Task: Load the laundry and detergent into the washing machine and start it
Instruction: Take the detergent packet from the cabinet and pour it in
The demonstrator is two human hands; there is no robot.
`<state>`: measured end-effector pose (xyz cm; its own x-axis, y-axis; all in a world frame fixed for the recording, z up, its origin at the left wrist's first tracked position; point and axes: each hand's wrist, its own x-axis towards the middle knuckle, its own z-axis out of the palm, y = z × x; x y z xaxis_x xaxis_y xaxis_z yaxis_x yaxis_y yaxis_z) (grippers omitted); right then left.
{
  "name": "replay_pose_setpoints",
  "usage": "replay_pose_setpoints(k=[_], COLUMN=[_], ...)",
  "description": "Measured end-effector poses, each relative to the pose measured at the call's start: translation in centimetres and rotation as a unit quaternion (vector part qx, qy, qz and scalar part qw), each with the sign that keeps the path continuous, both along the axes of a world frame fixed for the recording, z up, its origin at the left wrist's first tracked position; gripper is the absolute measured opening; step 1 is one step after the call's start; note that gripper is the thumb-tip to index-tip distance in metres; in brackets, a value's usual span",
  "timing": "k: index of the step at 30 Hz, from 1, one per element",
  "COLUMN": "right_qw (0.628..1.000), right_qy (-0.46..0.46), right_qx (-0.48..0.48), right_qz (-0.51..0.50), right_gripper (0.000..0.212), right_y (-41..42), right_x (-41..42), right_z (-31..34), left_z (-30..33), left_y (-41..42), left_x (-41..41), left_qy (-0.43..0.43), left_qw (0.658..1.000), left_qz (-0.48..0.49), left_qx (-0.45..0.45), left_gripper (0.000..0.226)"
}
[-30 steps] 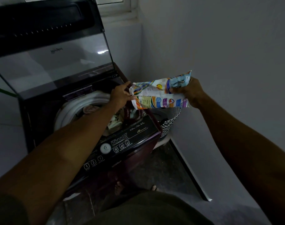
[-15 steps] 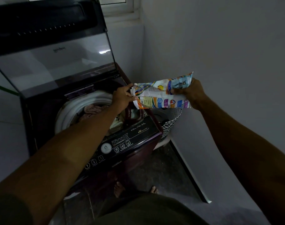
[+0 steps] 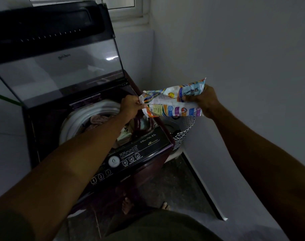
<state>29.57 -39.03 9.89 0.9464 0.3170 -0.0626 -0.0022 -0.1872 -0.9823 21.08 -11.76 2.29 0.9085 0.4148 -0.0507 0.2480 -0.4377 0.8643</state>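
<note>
Hands were both on the packet (image 3: 172,103), held sideways over the washer's (image 3: 96,119) right edge: left hand (image 3: 131,106) pinched its left end, right hand (image 3: 203,101) fisted round the other. Laundry (image 3: 99,120) sat in the drum. Versus a second before, basically the same grip, packet barely shifted.

Dim corner, pale walls (image 3: 235,49), window (image 3: 120,2) above, dark floor (image 3: 179,185).

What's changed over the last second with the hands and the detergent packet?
Very little. The left hand shifted slightly on the packet's left end and now pinches it; the right hand still grips the right end. The packet stays level over the washer's right edge, lid up, laundry inside.
</note>
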Motion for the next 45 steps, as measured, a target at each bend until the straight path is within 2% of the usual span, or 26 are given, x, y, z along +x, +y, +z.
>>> replay_pose_setpoints(k=[8,14,19,29,35,45], right_qw=[1.000,1.000,0.999,0.998,0.998,0.997], right_qy=[-0.006,0.001,0.026,0.029,0.048,0.052], right_qx=[-0.021,-0.024,-0.027,-0.012,-0.030,-0.038], right_qz=[0.008,0.018,0.017,0.046,0.041,0.043], right_gripper=[0.041,0.038,0.047,0.038,0.045,0.045], right_y=[0.1,0.1,-0.2,-0.4,-0.3,-0.2], right_x=[0.2,0.4,0.8,0.5,0.9,1.0], right_z=[0.3,0.3,0.3,0.6,0.4,0.3], left_z=[0.1,0.6,0.6,1.1,1.0,0.8], left_y=[0.6,0.4,0.4,0.7,0.7,0.9], left_x=[-0.3,-0.5,-0.7,-1.2,-1.5,-1.5], left_qy=[0.019,0.015,0.025,0.026,0.026,0.036], left_qw=[0.999,0.999,0.999,0.998,0.998,0.997], left_qz=[-0.003,-0.019,-0.028,-0.057,-0.059,-0.065], left_qx=[-0.034,-0.028,-0.016,-0.013,-0.024,-0.009], left_gripper=[0.032,0.034,0.037,0.042,0.043,0.045])
